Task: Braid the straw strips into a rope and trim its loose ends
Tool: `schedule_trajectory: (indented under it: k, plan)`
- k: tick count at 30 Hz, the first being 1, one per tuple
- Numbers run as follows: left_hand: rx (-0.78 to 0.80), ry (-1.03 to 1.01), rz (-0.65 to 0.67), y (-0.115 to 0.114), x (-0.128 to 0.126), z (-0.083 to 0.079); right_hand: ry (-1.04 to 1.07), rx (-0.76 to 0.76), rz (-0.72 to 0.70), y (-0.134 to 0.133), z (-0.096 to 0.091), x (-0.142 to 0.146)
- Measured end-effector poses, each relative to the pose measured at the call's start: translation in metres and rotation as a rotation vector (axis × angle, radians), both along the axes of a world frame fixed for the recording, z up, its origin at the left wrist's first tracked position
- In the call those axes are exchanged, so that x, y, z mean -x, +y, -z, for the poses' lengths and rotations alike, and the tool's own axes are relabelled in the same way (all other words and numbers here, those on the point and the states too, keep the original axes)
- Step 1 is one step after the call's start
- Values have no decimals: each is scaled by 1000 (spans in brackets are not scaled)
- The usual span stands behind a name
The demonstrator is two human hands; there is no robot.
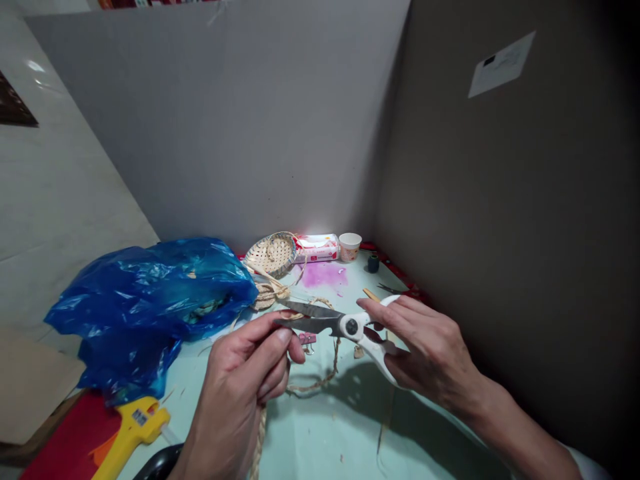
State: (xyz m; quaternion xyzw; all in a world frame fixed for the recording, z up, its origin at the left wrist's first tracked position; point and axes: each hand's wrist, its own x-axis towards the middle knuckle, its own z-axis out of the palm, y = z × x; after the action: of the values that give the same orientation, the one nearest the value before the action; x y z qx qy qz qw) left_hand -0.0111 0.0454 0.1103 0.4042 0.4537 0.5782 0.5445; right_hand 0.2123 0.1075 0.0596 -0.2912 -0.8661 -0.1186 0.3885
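Observation:
White-handled scissors (352, 326) are in my right hand (430, 347), with fingers and thumb through the handles. Their dark blades stand apart, tips pointing left, beside a thin straw strand at the fingertips of my left hand (245, 367). That hand is closed in a pinch on a braided straw cord (259, 443), which hangs below the palm. A thinner twisted loop (334, 363) curves out to the right of my left hand; where it joins is hidden. Just behind my left fingertips lies a pink clip (307, 339).
A blue plastic bag (155, 287) fills the left. Behind are a woven basket (271, 255), a red-and-white package (318, 248), a paper cup (350, 247) and a dark thread spool (373, 264). A yellow glue gun (133, 427) lies front left. Grey panels (250, 127) enclose the table.

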Motion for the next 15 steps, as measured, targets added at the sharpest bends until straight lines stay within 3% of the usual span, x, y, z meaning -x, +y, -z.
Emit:
schedule_trajectory:
  k: [9,15]
  plan:
    - [15,-56,9,1,0,1,76,-22,-25,2,4,-1]
    - [10,-47,-39,-3,3,0,242,225,32,1,0,0]
